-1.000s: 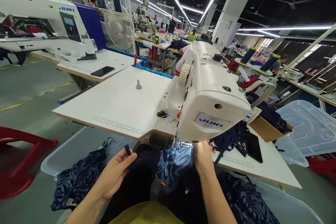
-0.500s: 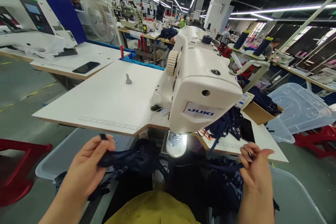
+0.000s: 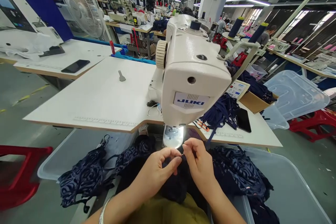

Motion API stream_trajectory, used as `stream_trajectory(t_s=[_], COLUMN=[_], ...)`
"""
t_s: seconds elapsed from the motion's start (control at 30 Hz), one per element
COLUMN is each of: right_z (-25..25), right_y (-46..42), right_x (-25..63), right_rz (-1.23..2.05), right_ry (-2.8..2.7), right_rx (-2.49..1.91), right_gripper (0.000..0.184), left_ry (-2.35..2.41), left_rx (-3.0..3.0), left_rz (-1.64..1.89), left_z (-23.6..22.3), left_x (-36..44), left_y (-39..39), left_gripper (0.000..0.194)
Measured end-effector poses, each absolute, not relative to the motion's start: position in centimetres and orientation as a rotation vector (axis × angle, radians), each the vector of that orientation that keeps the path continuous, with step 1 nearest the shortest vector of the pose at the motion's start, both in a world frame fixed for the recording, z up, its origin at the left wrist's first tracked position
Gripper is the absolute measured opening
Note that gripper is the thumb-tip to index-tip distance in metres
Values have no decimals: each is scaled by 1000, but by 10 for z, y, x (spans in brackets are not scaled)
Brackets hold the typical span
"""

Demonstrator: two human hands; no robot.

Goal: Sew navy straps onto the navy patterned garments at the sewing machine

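Note:
My left hand [image 3: 162, 168] and my right hand [image 3: 196, 157] are close together just below the sewing machine's [image 3: 194, 77] lit needle area. The fingertips of each pinch a small edge of a dark navy bra [image 3: 174, 185], whose body hangs over my lap. My hands hide most of the pinched part. To my left, a patterned navy bra [image 3: 84, 175] with thin straps drapes over the rim of a clear plastic bin [image 3: 49, 162]. Further patterned navy bras [image 3: 236, 171] lie at my right, over another clear bin [image 3: 283, 185].
The white machine table [image 3: 105, 94] has a small grey metal piece [image 3: 121, 76] on it. Navy straps [image 3: 220, 112], orange-handled snips [image 3: 201, 125] and a black phone [image 3: 243, 120] lie right of the machine head. Red stools [image 3: 18, 175] stand at both sides.
My hands were wide apart, stretching the navy fabric between them. Now they have come together in the middle, below the machine head. The view has shifted slightly.

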State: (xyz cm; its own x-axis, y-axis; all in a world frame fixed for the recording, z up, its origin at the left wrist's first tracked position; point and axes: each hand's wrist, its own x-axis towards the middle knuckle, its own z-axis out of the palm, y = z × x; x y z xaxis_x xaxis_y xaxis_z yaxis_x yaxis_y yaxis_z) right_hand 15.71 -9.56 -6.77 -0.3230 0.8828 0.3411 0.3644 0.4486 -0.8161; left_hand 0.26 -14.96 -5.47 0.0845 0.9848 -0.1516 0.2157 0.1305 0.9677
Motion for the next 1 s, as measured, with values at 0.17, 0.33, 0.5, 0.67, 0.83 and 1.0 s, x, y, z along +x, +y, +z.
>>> stream_trajectory(t_s=[0.17,0.33,0.5,0.67,0.83,1.0], right_z=[-60,-62,-70,-72,-64,-61], right_y=[-93,-98,-107,-107,-99,-95], right_x=[165,171,168,168,171,174], right_rz=[1055,1085,1162,1504,1844,1911], right_ry=[-2093,-2118,-2138,-1863,-1816,-1831], right_rx=[-999,-975,-855,-978,-1001,-1036], right_gripper=[12,15,22,20,26,24], left_ry=[1571,1677,1679,1566,1623,1512], left_rx=[1354,1464,1595,2100,2548,2554], left_rz=[1005,969,1029,1121,1077,1015], left_z=[-59,-68,-76,-80,-80,-78], left_x=[-1,-2,-2,-6,-9,-11], left_y=[-151,-153,-156,-158,-156,-156], left_gripper=[20,18,18,18,25,22])
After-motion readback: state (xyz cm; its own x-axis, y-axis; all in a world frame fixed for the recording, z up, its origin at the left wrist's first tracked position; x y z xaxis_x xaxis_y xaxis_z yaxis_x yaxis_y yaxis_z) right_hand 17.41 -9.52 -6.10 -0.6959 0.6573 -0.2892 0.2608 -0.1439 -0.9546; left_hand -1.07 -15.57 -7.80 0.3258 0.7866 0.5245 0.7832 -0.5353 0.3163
